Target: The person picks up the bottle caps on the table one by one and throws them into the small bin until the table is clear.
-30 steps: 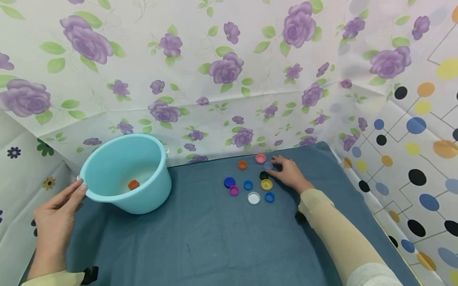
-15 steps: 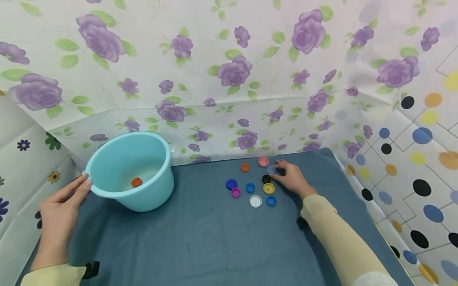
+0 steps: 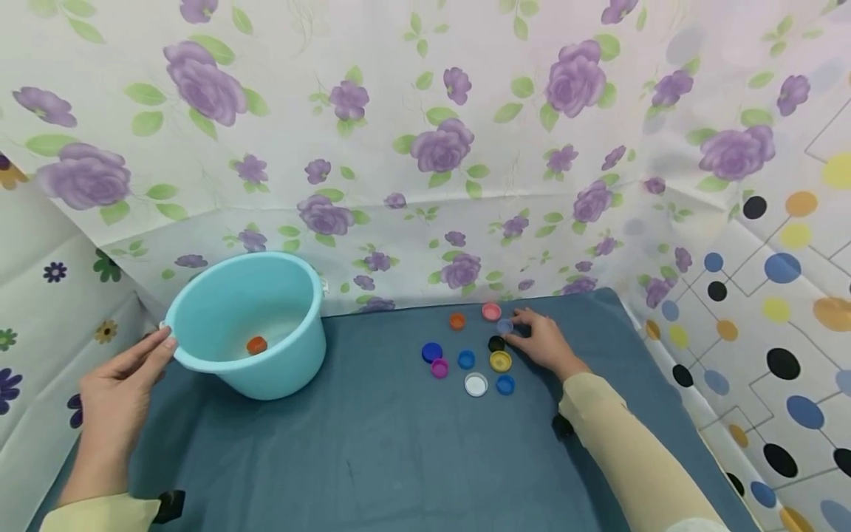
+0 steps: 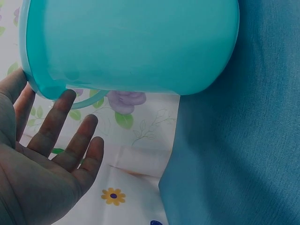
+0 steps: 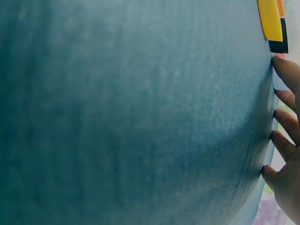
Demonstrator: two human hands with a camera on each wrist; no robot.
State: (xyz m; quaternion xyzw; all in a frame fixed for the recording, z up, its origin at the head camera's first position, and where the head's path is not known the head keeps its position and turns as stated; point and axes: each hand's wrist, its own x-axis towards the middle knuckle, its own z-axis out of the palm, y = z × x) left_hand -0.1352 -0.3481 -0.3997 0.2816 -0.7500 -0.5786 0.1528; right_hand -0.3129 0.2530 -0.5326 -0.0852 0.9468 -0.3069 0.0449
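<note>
Our left hand point(image 3: 120, 388) pinches the bucket point(image 3: 286, 369) by its rim; our right hand point(image 3: 547, 344), we think, pinches a translucent cap point(image 3: 504, 326)

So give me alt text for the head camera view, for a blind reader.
A person's right hand appears to pinch a pale blue cap near other colorful caps on a blue cloth. The left hand pinches the edge of a light-blue bucket with an orange piece inside.
</note>
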